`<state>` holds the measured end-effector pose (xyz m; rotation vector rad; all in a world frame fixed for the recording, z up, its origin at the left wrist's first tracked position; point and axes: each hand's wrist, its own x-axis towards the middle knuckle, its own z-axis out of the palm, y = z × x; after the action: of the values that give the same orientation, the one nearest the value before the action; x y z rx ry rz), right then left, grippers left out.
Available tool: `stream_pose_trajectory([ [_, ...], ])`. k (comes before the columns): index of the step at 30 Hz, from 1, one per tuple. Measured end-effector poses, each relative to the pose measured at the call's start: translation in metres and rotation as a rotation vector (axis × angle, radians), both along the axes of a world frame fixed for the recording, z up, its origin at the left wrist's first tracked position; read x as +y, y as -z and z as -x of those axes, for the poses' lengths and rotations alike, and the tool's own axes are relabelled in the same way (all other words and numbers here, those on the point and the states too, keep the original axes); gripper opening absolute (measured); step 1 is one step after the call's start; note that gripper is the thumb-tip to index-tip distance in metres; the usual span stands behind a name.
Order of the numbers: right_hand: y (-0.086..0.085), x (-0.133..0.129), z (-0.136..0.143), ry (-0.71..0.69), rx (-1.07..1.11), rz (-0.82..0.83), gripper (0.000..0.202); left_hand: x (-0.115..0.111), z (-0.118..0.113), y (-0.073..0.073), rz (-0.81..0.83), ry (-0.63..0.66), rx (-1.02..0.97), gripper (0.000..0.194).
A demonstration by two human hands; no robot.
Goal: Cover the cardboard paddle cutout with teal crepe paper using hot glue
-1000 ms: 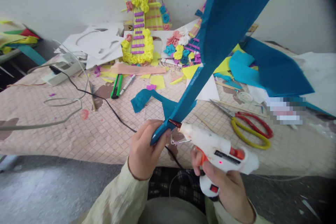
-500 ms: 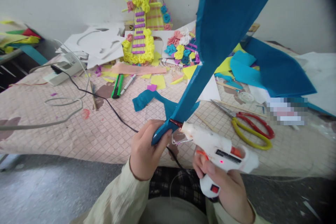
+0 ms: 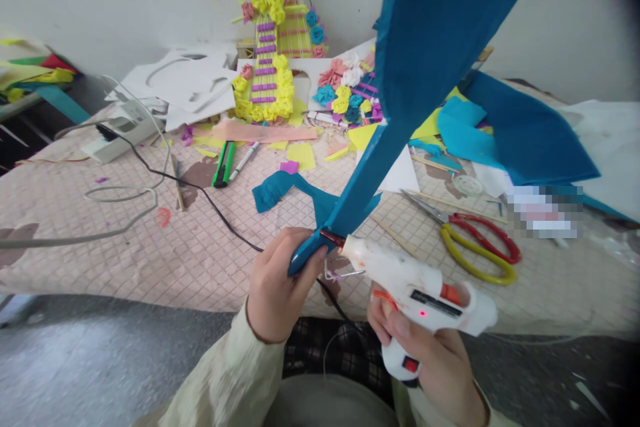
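My left hand [image 3: 280,283] is closed around the narrow lower end of a long blue paper-covered piece [image 3: 445,33], which rises tilted to the upper right and widens out of view. In my right hand [image 3: 435,353] is a white hot glue gun [image 3: 400,273], its small light glowing red. Its dark nozzle meets the blue piece just above my left fingers; whether glue is coming out I cannot tell. A loose blue paper strip [image 3: 275,190] trails from behind the narrow part over the table.
On the quilted tablecloth [image 3: 125,253] lie scissors [image 3: 480,250], a green utility knife [image 3: 223,163], a white pen [image 3: 245,160] and paper scraps. A black cord [image 3: 215,210] runs from a power strip [image 3: 123,133]. Flower-decorated yellow craft [image 3: 267,60] leans at the back; blue sheets [image 3: 540,133] lie right.
The glue gun has shifted very slightly, its nozzle a touch further left along the blue piece. My left hand keeps its hold in the same place.
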<state>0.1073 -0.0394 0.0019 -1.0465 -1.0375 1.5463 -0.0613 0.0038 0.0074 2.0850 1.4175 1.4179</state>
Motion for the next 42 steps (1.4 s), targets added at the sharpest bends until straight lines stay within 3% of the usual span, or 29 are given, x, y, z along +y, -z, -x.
stream_pose_trajectory([
  [5, 0.002, -0.001, 0.0, 0.045, 0.011, 0.023, 0.025, 0.0, 0.0, 0.0, -0.012, -0.016, 0.004, 0.013],
  [11, 0.007, 0.002, -0.001, 0.02, 0.045, -0.077, 0.025, 0.0, 0.0, 0.0, -0.008, -0.027, 0.017, 0.012],
  [20, 0.008, 0.0, -0.001, 0.055, 0.027, -0.046, 0.022, -0.001, 0.0, 0.0, -0.002, -0.037, 0.029, 0.012],
  [29, 0.003, -0.016, 0.001, 0.231, -0.184, 0.041, 0.014, 0.001, 0.0, 0.005, -0.058, -0.046, 0.038, 0.016],
  [31, 0.003, -0.015, -0.001, 0.196, -0.172, 0.017, 0.013, 0.003, 0.003, 0.005, -0.054, -0.071, 0.051, 0.016],
  [34, 0.0, -0.005, -0.004, 0.11, -0.102, -0.083, 0.017, 0.008, 0.016, 0.004, -0.076, -0.205, 0.082, 0.013],
  [36, -0.001, 0.007, -0.003, 0.148, -0.04, -0.104, 0.017, 0.011, 0.03, 0.002, -0.105, -0.35, 0.078, 0.011],
  [39, -0.001, 0.03, 0.001, 0.203, 0.027, -0.016, 0.018, 0.012, 0.054, -0.005, -0.115, -0.608, 0.035, 0.011],
  [42, 0.001, 0.054, 0.011, 0.114, 0.079, 0.115, 0.024, 0.008, 0.079, -0.014, -0.113, -0.837, -0.02, 0.019],
])
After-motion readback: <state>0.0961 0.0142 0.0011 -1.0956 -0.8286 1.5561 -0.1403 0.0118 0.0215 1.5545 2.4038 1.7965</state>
